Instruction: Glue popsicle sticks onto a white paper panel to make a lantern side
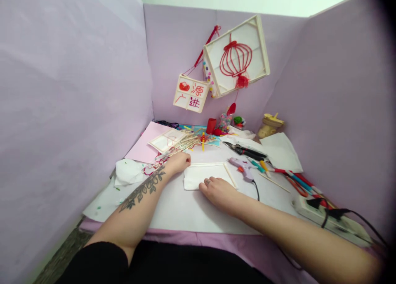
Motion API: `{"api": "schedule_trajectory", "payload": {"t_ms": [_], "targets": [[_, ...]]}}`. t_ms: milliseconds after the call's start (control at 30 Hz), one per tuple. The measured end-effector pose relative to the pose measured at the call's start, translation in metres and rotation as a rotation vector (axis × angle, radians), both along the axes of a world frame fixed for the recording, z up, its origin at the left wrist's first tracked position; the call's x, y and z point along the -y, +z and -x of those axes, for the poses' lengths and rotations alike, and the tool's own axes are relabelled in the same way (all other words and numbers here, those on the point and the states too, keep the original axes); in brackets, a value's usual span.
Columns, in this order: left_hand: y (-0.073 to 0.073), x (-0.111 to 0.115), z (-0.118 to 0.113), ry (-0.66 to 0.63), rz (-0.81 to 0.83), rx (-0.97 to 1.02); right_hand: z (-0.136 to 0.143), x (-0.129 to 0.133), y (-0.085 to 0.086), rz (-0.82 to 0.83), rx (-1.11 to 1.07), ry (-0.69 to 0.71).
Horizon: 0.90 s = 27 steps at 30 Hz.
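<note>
Done: wooden frame lies on white paper sheet | left hand curled, touching sheet's left corner | right hand flat, pressing sheet's near edge | left: frame looks unfinished; glue gun lies unused just right of frame

Bare forearms — a dark floral tattoo on the left, a ring on the right.

left hand fingers curled under, power strip edge-darkened

glue gun right of frame | scissors behind
</note>
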State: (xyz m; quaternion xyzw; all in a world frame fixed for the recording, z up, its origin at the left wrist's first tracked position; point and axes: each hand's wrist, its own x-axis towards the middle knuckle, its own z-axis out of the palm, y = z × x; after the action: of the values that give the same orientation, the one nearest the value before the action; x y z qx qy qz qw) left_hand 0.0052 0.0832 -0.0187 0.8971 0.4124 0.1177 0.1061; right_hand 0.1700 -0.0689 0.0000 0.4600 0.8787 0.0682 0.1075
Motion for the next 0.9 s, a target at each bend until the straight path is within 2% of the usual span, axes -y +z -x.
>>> {"api": "schedule_trajectory", "payload": {"t_ms": [100, 167, 267, 333, 400, 467, 533, 633, 767, 900], "targets": [[0.000, -0.008, 0.006, -0.017, 0.135, 0.226, -0.003, -0.011, 0.014, 0.007, -0.070, -0.059], [0.003, -0.013, 0.010, 0.009, 0.283, 0.500, -0.012, -0.020, 0.039, -0.025, -0.224, -0.147], [0.011, -0.016, 0.012, 0.048, 0.577, 0.961, -0.028, -0.036, 0.088, -0.046, -0.523, -0.198], [0.016, -0.013, 0.009, -0.040, 0.809, 1.197, -0.036, -0.044, 0.116, 0.040, -0.711, -0.258], [0.021, -0.007, 0.003, -0.167, 0.974, 1.357, -0.042, -0.048, 0.131, 0.151, -0.922, -0.360], [0.026, 0.000, -0.002, -0.245, 1.042, 1.457, -0.047, -0.050, 0.136, 0.228, -1.118, -0.439], [0.032, 0.007, -0.005, -0.284, 1.071, 1.494, -0.051, -0.050, 0.133, 0.263, -1.256, -0.457], [0.038, 0.017, -0.009, -0.309, 1.000, 1.472, -0.056, -0.052, 0.125, 0.268, -1.352, -0.457], [0.041, 0.026, -0.015, -0.194, 0.791, 1.423, -0.061, -0.057, 0.115, 0.257, -1.399, -0.492], [0.038, 0.025, -0.018, -0.048, 0.734, 1.426, -0.064, -0.061, 0.105, 0.329, -1.544, -0.494]]}}
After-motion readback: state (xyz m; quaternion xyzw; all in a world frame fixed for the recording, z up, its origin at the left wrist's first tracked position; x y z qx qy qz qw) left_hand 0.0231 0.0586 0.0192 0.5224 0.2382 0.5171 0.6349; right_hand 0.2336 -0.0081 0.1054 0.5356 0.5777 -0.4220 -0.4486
